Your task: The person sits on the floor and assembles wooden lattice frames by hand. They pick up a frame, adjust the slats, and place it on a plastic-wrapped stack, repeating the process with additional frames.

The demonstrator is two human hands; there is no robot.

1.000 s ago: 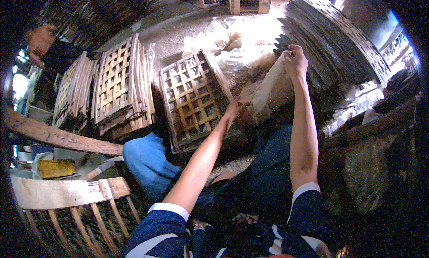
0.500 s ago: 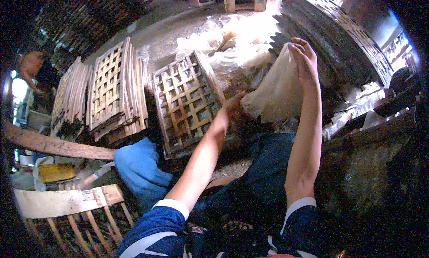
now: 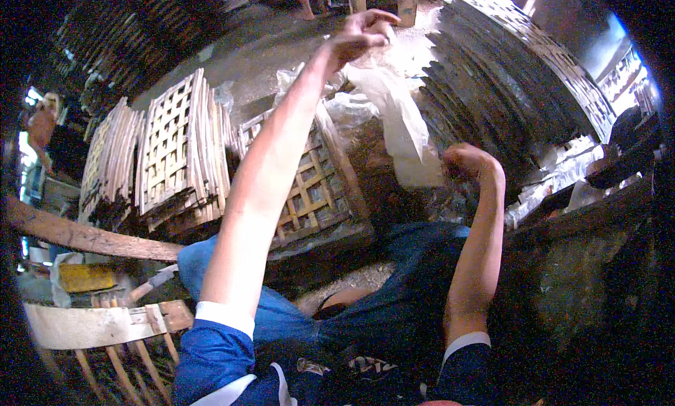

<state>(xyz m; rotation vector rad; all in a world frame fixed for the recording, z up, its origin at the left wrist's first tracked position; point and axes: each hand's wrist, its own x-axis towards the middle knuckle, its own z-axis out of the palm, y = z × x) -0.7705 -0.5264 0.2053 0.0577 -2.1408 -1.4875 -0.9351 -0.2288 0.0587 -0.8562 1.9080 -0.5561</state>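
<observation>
A creased, translucent whitish sheet slants between the hands.

The sheet is milky white, the panels criss-crossed in tan, the trousers blue

Lattice tray L of sht

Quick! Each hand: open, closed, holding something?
Left hand: partly curled near the pale sheet; grip can't be told.
Right hand: curled near it too; can't tell.
</observation>
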